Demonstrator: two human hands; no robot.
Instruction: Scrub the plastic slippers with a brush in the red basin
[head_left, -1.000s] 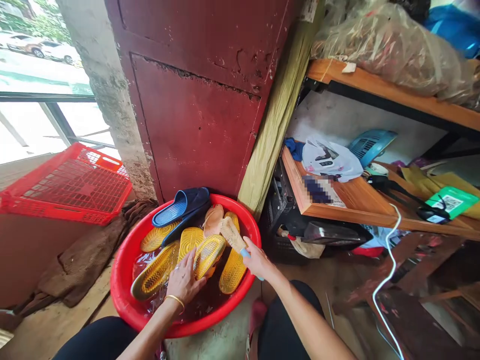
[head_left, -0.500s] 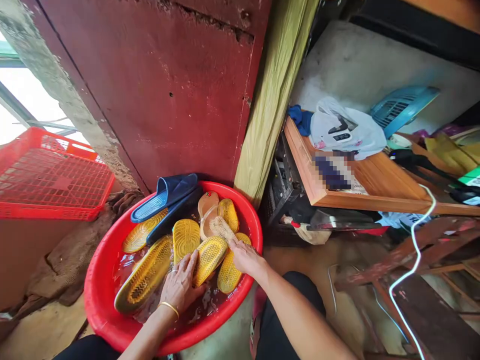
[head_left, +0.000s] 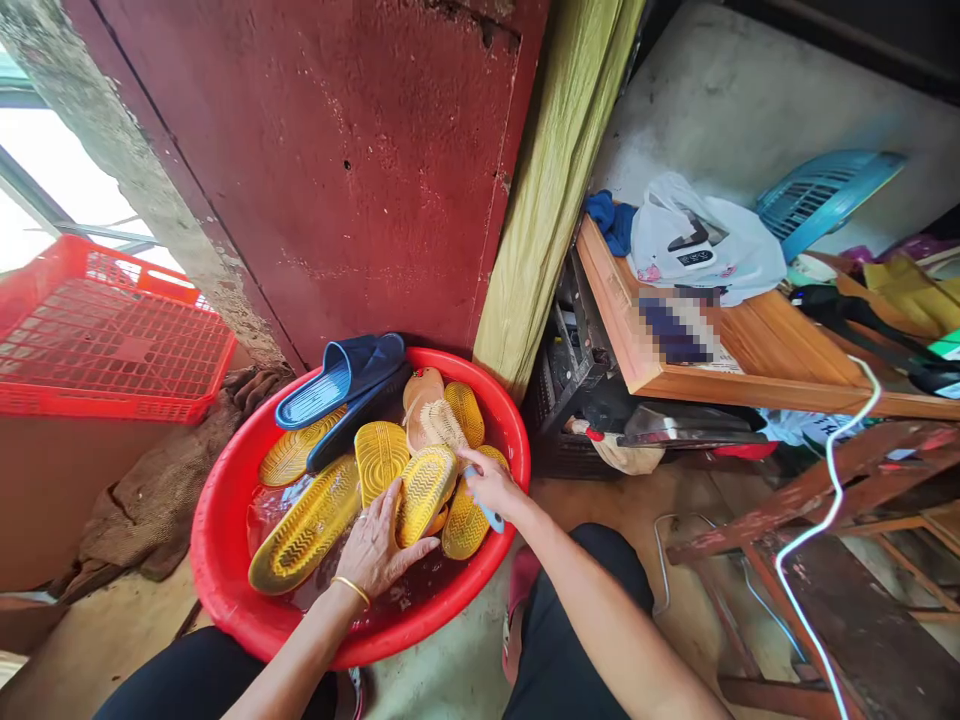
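Observation:
My right hand (head_left: pixel 491 485) is closed round the blue handle of a scrubbing brush (head_left: pixel 444 425). Its pale bristles show over the tan sandal (head_left: pixel 425 385), just above a yellow slipper (head_left: pixel 425 495) lying sole up. My left hand (head_left: pixel 379 548), with a ring and a bracelet, steadies that slipper: its fingers are along the left edge and the thumb is spread by the near end. Several more yellow slippers lie around it in a red basin (head_left: pixel 217 580) of water. A pair of blue slippers (head_left: pixel 322 390) rests at the basin's far left side.
A red plastic crate (head_left: pixel 127 345) stands at the left, beside brown sacking (head_left: pixel 150 505). Behind the basin is a dark red door (head_left: pixel 322 200). At right are a wooden table (head_left: pixel 780 340) with a white plastic bag (head_left: pixel 701 245), a white cable (head_left: pixel 810 520) and a wooden chair (head_left: pixel 795 510).
My right hand has tilted, so the brush's blue handle now shows. The bristles have shifted slightly, and my left thumb has spread out to the right. The whole view has moved a little.

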